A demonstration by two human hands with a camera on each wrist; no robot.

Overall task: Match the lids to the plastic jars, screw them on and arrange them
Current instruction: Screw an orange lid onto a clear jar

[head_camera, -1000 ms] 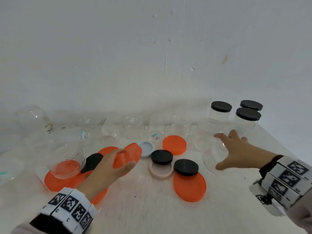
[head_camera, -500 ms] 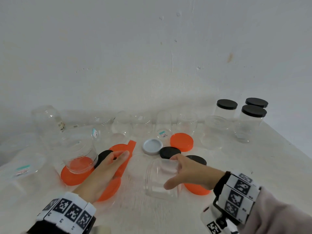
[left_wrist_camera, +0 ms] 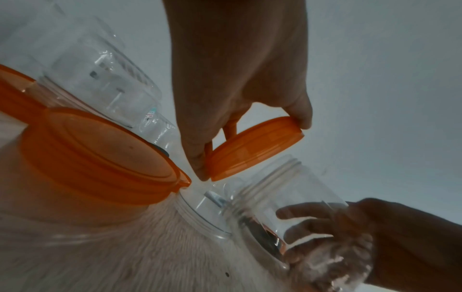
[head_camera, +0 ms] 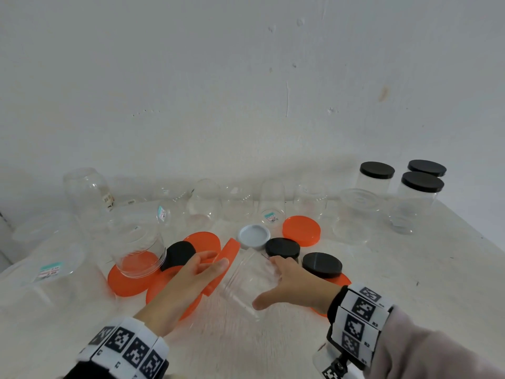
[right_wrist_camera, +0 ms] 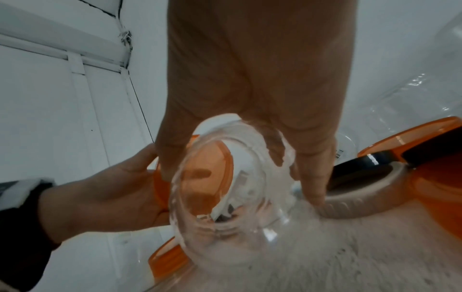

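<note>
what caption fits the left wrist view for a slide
Left hand brings an orange lid toward the clear jar held by the right hand.

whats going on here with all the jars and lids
A person is pairing lids with clear plastic jars on a table. The left hand holds an orange lid on edge, and the right hand grips a tilted open jar; the lid is not yet on. Three black-lidded jars stand finished at the back right, while other jars and lids lie loose.

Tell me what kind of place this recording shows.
Probably a plain indoor room set up for the task: a bare scuffed white wall, a worn white table, clear jars still wearing price stickers.
</note>
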